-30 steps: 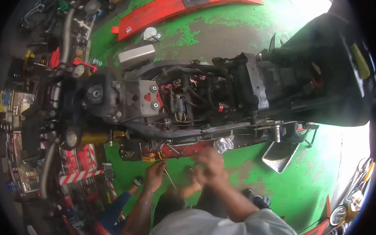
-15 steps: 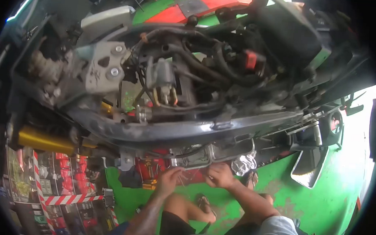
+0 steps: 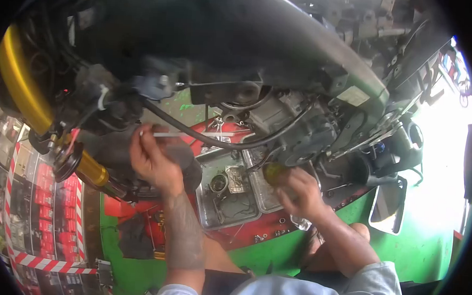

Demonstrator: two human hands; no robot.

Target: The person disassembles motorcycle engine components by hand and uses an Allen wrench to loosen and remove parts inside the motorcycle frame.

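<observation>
A thin pale rod (image 3: 170,135) runs level from the fingers of my left hand (image 3: 155,164), which is closed on its near end at the left, beside the front wheel (image 3: 184,161). My right hand (image 3: 300,193) is under the motorcycle's engine (image 3: 295,134), its fingertips on a yellow-green round piece (image 3: 273,173) that is blurred. A black cable (image 3: 215,142) loops down between the two hands. Below them, a metal tray (image 3: 232,215) holds a ring-shaped part (image 3: 218,183) and a squarish metal part (image 3: 237,179).
Above spreads the motorcycle's dark body panel (image 3: 198,44), with a gold fork tube (image 3: 26,83) at left. A second tray (image 3: 268,197) and loose small parts (image 3: 260,237) lie on a red mat (image 3: 231,235). Another tray (image 3: 387,209) stands right on the green floor (image 3: 348,239).
My view has dropped from the bike's top to its underside. The hands, close together before, are now far apart, the left with the rod, the right at the yellow-green piece.
</observation>
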